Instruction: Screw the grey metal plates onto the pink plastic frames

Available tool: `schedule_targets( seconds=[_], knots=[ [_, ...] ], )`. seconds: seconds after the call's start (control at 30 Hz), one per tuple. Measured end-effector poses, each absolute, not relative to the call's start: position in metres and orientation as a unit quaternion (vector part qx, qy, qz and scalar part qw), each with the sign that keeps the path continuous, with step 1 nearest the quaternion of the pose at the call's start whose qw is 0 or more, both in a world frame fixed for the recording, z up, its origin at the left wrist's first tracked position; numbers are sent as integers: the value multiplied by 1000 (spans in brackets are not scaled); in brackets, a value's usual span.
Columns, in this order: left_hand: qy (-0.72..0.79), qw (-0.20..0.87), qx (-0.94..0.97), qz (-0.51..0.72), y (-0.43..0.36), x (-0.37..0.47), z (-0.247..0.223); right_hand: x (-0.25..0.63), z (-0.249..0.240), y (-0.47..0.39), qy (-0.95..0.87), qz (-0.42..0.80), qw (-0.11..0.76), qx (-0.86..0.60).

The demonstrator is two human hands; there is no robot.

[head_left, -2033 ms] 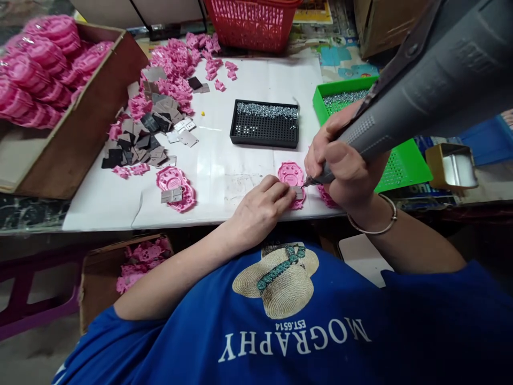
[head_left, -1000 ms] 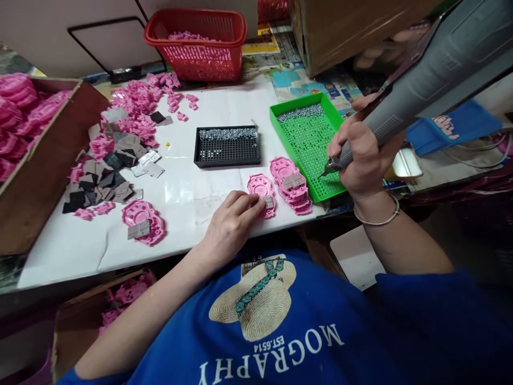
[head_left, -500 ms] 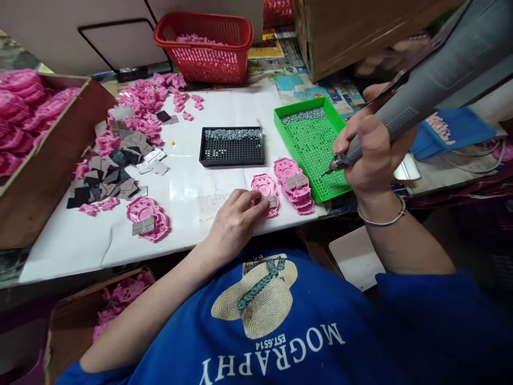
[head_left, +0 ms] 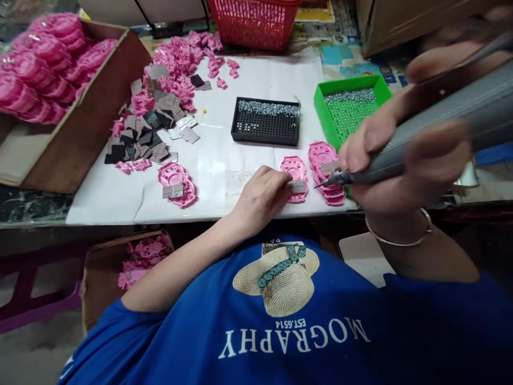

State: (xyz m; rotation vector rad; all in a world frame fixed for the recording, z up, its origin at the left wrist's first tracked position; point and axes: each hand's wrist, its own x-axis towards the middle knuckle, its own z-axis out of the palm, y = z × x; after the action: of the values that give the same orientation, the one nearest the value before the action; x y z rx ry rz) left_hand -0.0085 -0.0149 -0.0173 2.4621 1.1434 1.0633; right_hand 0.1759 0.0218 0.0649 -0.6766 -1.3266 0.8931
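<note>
My left hand (head_left: 262,198) rests on the table with its fingers curled at the left side of a pink plastic casing part (head_left: 294,167). A small grey metal plate (head_left: 297,185) lies across that part, by my fingertips. My right hand (head_left: 396,155) is wrapped round a grey electric screwdriver (head_left: 433,128), blurred by motion. The bit points left, in front of a stack of pink casing parts (head_left: 334,197), whose top one bears a metal plate (head_left: 329,168). I cannot make out whether a screw is on the bit.
A green perforated tray (head_left: 320,104) and a black one (head_left: 264,140) hold small screws. Left lie another pink part with a plate (head_left: 176,176), loose plates (head_left: 152,133) and pink pieces (head_left: 176,59). A box of pink parts (head_left: 92,107) borders the table; a red basket (head_left: 256,27) stands behind.
My right hand has brought the screwdriver from over the green tray toward the pink part by my left hand. My left hand stays at that part. The whole view has shifted.
</note>
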Motion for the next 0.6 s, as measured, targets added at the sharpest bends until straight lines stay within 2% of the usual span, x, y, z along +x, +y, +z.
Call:
schedule_targets(
  seconds=[0.1,0.37,0.6],
  knots=[
    [391,108,837,367,-17,-8,-17,154,52,25,-574,363,699,-226],
    [391,93,840,365,-16,-7,-20,149,39,31,-608,348,662,-266],
    [394,94,842,357,-17,-7,-20,149,35,31,-610,375,657,-238]
  ],
)
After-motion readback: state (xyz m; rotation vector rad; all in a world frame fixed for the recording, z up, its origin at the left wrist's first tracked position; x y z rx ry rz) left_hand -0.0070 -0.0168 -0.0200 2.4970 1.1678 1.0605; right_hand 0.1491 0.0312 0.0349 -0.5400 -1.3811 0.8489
